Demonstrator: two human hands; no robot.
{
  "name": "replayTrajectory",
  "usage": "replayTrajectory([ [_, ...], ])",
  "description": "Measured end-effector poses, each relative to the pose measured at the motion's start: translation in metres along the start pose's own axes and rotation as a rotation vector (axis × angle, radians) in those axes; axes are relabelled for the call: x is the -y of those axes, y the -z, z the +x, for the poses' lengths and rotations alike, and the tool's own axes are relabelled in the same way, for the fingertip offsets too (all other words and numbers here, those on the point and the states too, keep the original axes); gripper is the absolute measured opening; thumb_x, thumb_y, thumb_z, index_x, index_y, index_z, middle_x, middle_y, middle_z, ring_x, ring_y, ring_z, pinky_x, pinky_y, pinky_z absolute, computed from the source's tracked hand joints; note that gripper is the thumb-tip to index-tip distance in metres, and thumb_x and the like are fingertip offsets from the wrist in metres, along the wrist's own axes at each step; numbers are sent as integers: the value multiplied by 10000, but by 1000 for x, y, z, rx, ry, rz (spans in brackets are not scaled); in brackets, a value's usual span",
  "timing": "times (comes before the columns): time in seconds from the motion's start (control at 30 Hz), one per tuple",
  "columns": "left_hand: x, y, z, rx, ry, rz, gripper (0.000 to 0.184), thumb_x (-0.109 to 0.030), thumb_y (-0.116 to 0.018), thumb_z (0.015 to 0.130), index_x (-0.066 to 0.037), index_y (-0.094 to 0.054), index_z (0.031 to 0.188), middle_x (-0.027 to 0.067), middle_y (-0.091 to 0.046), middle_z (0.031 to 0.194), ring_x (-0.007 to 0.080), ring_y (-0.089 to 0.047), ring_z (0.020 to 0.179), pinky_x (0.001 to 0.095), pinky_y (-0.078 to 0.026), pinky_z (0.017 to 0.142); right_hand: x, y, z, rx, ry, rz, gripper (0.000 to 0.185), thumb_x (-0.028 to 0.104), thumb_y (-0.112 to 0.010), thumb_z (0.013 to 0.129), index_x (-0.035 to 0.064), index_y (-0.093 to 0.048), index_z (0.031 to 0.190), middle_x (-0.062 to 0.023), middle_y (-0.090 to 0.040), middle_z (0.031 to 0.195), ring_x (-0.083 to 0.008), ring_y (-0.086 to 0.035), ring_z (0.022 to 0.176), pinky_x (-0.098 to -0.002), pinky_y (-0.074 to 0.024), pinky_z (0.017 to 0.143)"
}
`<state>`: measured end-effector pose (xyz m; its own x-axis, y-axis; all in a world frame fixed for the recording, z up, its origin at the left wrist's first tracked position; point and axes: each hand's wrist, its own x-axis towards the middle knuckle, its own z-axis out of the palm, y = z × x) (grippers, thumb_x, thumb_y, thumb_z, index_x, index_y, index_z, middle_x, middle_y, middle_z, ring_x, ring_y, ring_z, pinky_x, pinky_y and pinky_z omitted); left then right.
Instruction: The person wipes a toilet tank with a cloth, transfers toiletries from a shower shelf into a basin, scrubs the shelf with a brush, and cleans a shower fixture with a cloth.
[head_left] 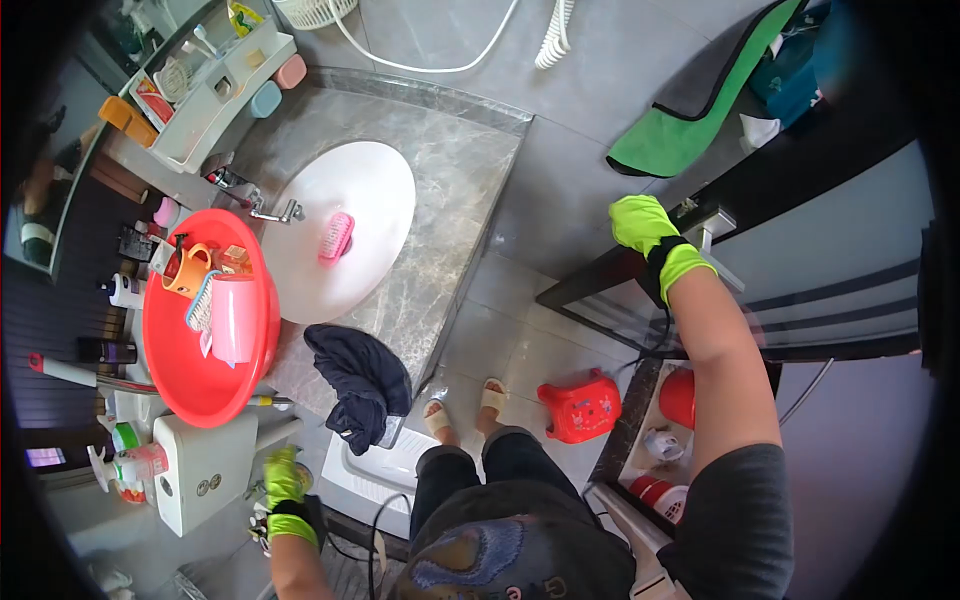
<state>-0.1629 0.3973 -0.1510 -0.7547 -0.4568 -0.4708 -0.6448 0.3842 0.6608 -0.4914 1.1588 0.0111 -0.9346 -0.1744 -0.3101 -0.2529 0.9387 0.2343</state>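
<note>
Both my hands wear lime-green gloves with black bands at the wrists. My right hand (640, 222) is closed around the edge of the dark-framed door (590, 278), close to the silver door handle (708, 228). Low on the left, my left hand (285, 478) hangs beside the white toilet tank (200, 475), its fingers loosely apart with nothing visible in them. A pink scrub brush (337, 238) lies in the white sink basin (390, 190). Dark cloth (360, 380) is bunched over the counter's near corner.
A red basin (170, 370) holding an orange mug, brush and pink container rests left of the sink. On the floor stands a red stool (580, 405). Green-and-black fabric (665, 140) hangs at the upper right. A shelf (640, 395) with red items is beside my right arm.
</note>
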Motion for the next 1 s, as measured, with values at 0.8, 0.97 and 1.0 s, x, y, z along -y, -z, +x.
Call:
replayTrajectory([
  [0.8,-295,-251,-128,1112,-975,262,325,-280,-631,922,-79,-640,1177,168,-683,1073,369,-623,1019,430,-477,905,154,-128,-246,3,-18,658,251,277,-581,866,137,-693,1041,-118,-697,961,-329,-658,884,-454,-522,784],
  [0.97,-335,-301,-143,1175,-1166,376,265,-240,-583,912,-54,-664,1082,190,-685,941,376,-648,899,438,-500,801,148,-187,-343,107,-362,735,235,292,-585,861,125,-712,966,-87,-698,953,-315,-642,942,-434,-512,809],
  [1.0,-340,-313,-146,1205,-1128,373,264,-248,-578,913,-50,-666,1064,188,-686,932,372,-652,895,434,-502,791,145,-193,-357,127,-409,775,230,293,-597,854,130,-713,968,-79,-700,958,-302,-644,945,-410,-517,815],
])
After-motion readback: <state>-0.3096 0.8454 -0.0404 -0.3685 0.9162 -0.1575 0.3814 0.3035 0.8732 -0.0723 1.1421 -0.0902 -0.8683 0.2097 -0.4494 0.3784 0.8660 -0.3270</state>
